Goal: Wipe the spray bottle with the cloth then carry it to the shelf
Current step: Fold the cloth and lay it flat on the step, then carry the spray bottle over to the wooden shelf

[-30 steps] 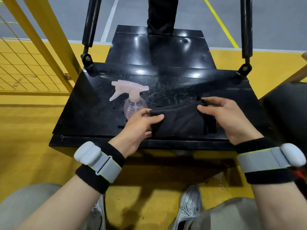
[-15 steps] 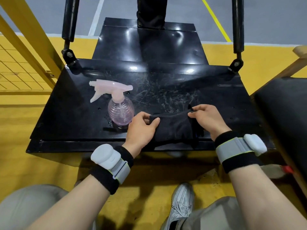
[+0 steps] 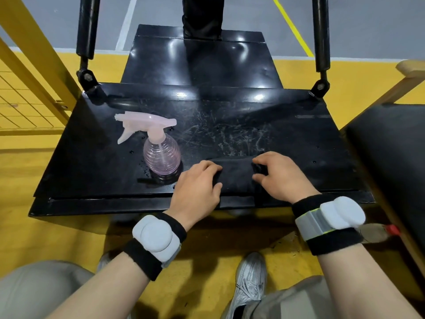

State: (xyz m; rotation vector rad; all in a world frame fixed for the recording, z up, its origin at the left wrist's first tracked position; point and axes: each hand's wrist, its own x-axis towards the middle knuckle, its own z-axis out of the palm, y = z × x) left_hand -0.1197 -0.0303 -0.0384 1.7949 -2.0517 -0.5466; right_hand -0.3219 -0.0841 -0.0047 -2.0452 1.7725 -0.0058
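Near the front edge of the black metal platform [image 3: 92, 171], I see the left hand [image 3: 197, 187] and right hand [image 3: 284, 178] each curled round one end of the black cloth [image 3: 236, 174] lying between them. Just left of the left hand, the pink spray bottle [image 3: 162, 155] stands upright, nozzle pointing left.

A scratched black platform [image 3: 230, 134] (glossy) stands on yellow floor [image 3: 57, 238] beside a yellow fence [image 3: 41, 56].

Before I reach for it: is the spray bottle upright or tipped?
Upright: the spray bottle stands on its base on the black table, trigger head on top.
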